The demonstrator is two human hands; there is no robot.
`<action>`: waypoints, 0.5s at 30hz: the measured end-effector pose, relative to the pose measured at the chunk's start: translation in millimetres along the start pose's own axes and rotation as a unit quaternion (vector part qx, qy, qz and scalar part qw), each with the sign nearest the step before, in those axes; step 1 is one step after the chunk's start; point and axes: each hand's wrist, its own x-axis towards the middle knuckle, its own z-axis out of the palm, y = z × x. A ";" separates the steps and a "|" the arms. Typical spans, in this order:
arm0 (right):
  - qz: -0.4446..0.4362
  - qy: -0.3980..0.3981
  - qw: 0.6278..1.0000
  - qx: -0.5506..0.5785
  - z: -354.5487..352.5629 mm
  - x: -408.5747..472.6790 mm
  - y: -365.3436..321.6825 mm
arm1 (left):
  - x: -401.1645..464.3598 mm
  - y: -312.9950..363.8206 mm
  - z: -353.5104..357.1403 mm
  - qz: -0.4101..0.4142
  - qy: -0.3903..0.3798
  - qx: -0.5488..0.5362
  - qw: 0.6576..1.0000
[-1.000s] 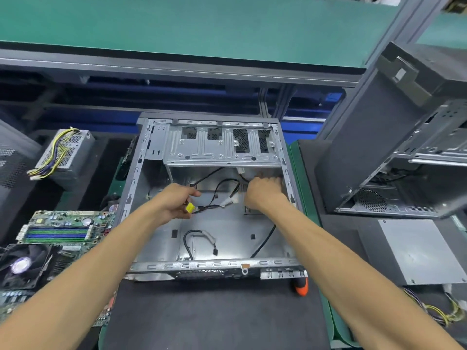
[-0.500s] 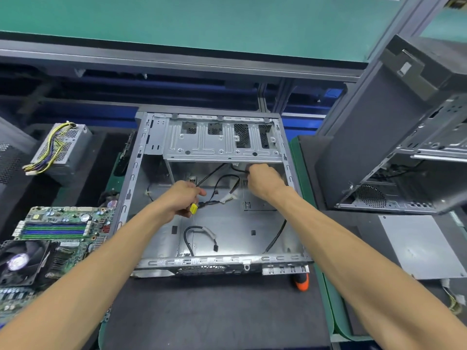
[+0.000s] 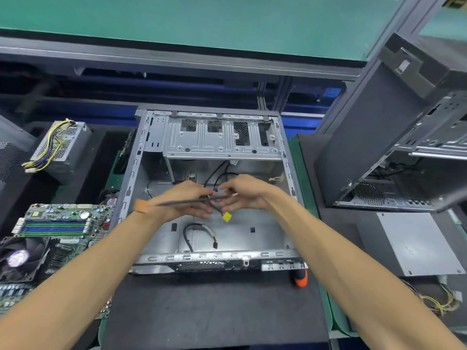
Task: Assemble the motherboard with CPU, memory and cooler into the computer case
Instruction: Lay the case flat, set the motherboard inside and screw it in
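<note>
Open computer case (image 3: 285,157) lying flat on black mat, left hand (image 3: 185,202) and right hand (image 3: 243,194) both pinching black cables (image 3: 214,198) with yellow connector (image 3: 226,217) inside it, motherboard (image 3: 58,223) with cooler (image 3: 22,258) just left of case

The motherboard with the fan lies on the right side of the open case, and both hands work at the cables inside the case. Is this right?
Not quite: in the head view the motherboard lies left of the open case. Both hands, left and right, do work at the cables inside.
</note>
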 end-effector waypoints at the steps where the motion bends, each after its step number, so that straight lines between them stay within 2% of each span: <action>1: 0.002 0.000 1.000 -0.009 7.5 -1.9 3.0 | -1.6 -0.4 0.0 0.002 -0.025 -0.002 1.000; 3: -0.014 0.040 0.997 -0.071 18.0 -3.9 8.2 | -4.6 -2.1 3.1 0.010 -0.043 0.012 0.999; 5: -0.036 0.096 0.979 -0.174 24.4 -8.0 10.0 | -7.2 -3.1 6.8 0.025 -0.028 0.026 0.999; 7: -0.074 0.169 0.921 -0.342 26.2 -14.3 13.7 | -9.3 -3.4 8.8 0.047 -0.007 0.035 0.998; 8: -0.096 0.207 0.887 -0.402 26.9 -16.6 16.1 | -10.2 -2.7 9.5 0.060 0.001 0.044 0.997; 9: -0.121 0.232 0.872 -0.412 26.1 -19.4 18.8 | -11.6 -2.1 11.1 0.070 0.005 0.053 0.996; 11: -0.168 0.218 0.889 -0.366 20.9 -24.2 24.1 | -14.6 -0.6 16.9 0.076 0.005 0.065 0.995; 13: -0.191 0.145 0.903 -0.358 19.3 -31.3 26.7 | -18.4 0.2 25.2 0.072 -0.007 0.081 0.994; 15: -0.204 0.100 0.887 -0.402 20.0 -35.9 29.1 | -22.9 1.7 33.6 0.077 -0.018 0.120 0.990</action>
